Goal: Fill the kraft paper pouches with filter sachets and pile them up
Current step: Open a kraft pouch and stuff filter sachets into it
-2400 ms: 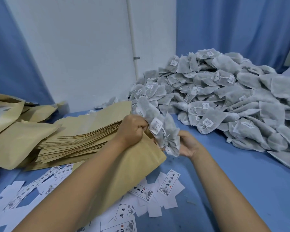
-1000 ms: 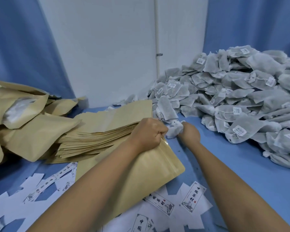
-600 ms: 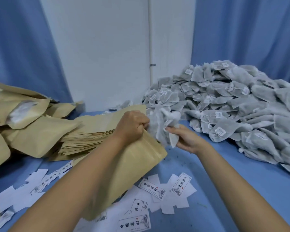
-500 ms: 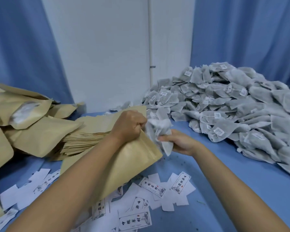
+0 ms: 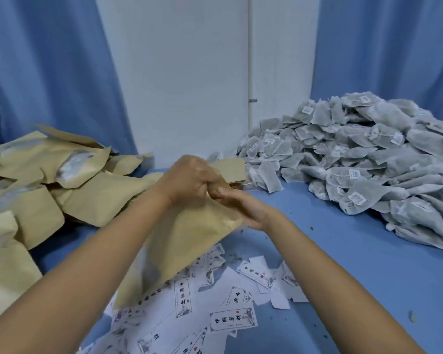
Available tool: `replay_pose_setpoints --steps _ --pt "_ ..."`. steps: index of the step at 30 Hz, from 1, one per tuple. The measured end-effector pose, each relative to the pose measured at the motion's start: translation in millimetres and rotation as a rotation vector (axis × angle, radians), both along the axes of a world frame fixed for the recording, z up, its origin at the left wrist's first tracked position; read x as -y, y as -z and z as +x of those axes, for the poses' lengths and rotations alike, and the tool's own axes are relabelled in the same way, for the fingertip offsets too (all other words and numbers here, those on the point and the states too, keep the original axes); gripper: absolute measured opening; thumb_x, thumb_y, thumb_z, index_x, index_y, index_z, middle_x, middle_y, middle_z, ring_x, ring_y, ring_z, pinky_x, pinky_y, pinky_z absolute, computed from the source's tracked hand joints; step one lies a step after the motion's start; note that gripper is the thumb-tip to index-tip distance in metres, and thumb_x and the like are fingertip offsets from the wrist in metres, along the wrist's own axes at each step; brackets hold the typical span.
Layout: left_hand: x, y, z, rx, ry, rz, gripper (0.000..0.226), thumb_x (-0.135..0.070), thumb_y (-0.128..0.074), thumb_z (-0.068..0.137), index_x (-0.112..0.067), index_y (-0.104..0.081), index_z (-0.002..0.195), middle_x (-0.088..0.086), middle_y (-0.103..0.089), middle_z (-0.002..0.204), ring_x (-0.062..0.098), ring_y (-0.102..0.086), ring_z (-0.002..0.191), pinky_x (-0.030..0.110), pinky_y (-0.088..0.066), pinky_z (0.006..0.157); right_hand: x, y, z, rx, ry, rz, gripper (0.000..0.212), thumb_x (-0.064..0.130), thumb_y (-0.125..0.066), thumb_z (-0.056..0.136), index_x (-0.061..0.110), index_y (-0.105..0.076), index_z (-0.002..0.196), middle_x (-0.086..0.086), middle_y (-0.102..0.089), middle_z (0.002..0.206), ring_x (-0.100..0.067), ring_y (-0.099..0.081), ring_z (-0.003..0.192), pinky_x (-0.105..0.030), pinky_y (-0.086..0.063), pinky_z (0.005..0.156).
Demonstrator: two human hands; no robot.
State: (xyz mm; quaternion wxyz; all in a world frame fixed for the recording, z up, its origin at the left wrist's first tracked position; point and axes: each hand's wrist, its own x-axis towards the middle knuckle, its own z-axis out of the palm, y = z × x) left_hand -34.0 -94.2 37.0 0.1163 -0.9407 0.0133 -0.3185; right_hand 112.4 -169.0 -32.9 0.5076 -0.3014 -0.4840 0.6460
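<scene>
My left hand (image 5: 189, 180) grips the top edge of a kraft paper pouch (image 5: 187, 241), which hangs tilted over the blue table (image 5: 368, 277). My right hand (image 5: 243, 208) lies against the pouch's mouth with its fingers stretched toward my left hand. No sachet shows in either hand; the inside of the pouch is hidden. A big heap of grey filter sachets (image 5: 363, 159) lies at the right. Filled kraft pouches (image 5: 87, 198) are piled at the left.
A stack of flat empty pouches (image 5: 232, 168) peeks out behind my hands. Printed white labels (image 5: 230, 320) are scattered on the table in front of me. Blue curtains and a white wall close off the back.
The bunch of sachets my right hand held at the pouch's mouth is out of sight now. My right hand has straightened against the opening, and the view has shifted to the left.
</scene>
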Motion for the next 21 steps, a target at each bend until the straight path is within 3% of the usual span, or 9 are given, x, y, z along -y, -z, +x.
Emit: replay_pose_setpoints --steps 2,4,7,9,11,14,17,19,21 --pt "-4.5 -0.8 -11.6 -0.012 -0.026 0.035 0.023 -0.010 -0.030 0.060 -0.010 -0.045 0.042 0.005 -0.043 0.039 0.020 -0.036 0.036 0.021 -0.027 0.046 -15.8 4.9 5.7 -0.018 0.191 0.025 0.030 0.008 -0.040 0.099 -0.011 -0.056 0.116 -0.018 -0.069 0.105 -0.022 -0.069 0.097 -0.026 -0.055 0.088" --pt "-2.3 4.2 -13.7 -0.035 -0.025 0.065 0.021 -0.009 -0.030 0.059 -0.018 -0.039 0.043 0.006 -0.040 0.039 0.017 -0.028 0.040 0.021 -0.025 0.046 -24.9 17.8 8.5 0.056 0.433 0.053 0.021 0.000 -0.044 0.098 -0.011 -0.061 0.101 -0.020 -0.069 0.094 -0.020 -0.071 0.081 -0.023 -0.058 0.075" --pt "-9.9 11.1 -21.2 -0.035 -0.063 0.039 0.026 0.003 -0.036 0.052 -0.021 -0.026 0.051 0.008 -0.034 0.038 0.017 -0.026 0.041 0.021 -0.022 0.048 -23.3 45.9 13.0 0.610 0.653 0.081 0.016 -0.007 -0.054 0.088 0.005 -0.064 0.084 -0.004 -0.064 0.076 -0.009 -0.061 0.065 -0.013 -0.051 0.064" --pt "-17.5 12.5 -28.7 -0.021 -0.094 0.019 0.033 0.007 -0.043 0.047 -0.020 -0.026 0.051 0.010 -0.034 0.038 0.017 -0.025 0.043 0.023 -0.024 0.047 -19.4 71.2 3.5 1.035 0.421 0.125 0.021 -0.003 -0.062 0.082 0.017 -0.065 0.088 0.009 -0.063 0.082 0.001 -0.055 0.073 -0.012 -0.046 0.072" --pt "-19.0 10.9 -32.2 -0.017 -0.105 0.024 0.034 0.008 -0.044 0.045 -0.021 -0.026 0.051 0.009 -0.033 0.038 0.015 -0.023 0.045 0.022 -0.023 0.047 -17.7 89.8 -14.8 1.158 0.153 0.129 0.024 0.013 -0.074 0.080 0.024 -0.067 0.100 0.014 -0.062 0.105 0.007 -0.053 0.087 -0.009 -0.043 0.081" --pt "-17.2 5.2 -33.7 0.026 -0.086 0.046 0.031 0.006 -0.039 0.047 -0.022 -0.025 0.052 0.006 -0.030 0.038 0.014 -0.021 0.046 0.016 -0.015 0.050 -22.3 102.8 -38.3 1.356 0.115 0.417 0.033 0.025 -0.072 0.084 0.015 -0.069 0.116 0.002 -0.065 0.121 -0.008 -0.058 0.102 -0.012 -0.039 0.083" --pt "-15.4 1.9 -34.9 0.057 -0.064 0.050 0.034 0.008 -0.040 0.045 -0.021 -0.026 0.053 0.007 -0.030 0.040 0.015 -0.022 0.046 0.016 -0.011 0.050 -24.8 104.2 -41.2 1.432 0.313 0.628 0.020 0.017 -0.062 0.091 0.007 -0.072 0.105 -0.016 -0.069 0.100 -0.029 -0.062 0.090 -0.030 -0.043 0.073" --pt "-14.7 1.0 -35.3 0.068 -0.050 0.033 0.035 0.009 -0.040 0.042 -0.020 -0.025 0.054 0.009 -0.030 0.040 0.016 -0.022 0.047 0.021 -0.017 0.048 -22.8 101.9 -38.3 1.267 0.435 0.517 0.013 0.013 -0.060 0.091 0.017 -0.068 0.081 -0.006 -0.060 0.074 -0.020 -0.056 0.068 -0.030 -0.039 0.064" --pt "-15.5 -0.3 -35.3 0.085 -0.040 0.024 0.034 0.009 -0.038 0.041 -0.020 -0.025 0.054 0.009 -0.029 0.040 0.016 -0.021 0.047 0.022 -0.018 0.049 -20.1 97.3 -33.0 1.175 0.617 0.337 0.030 0.012 -0.057 0.091 0.028 -0.053 0.067 0.003 -0.051 0.063 -0.013 -0.049 0.059 -0.030 -0.037 0.058"
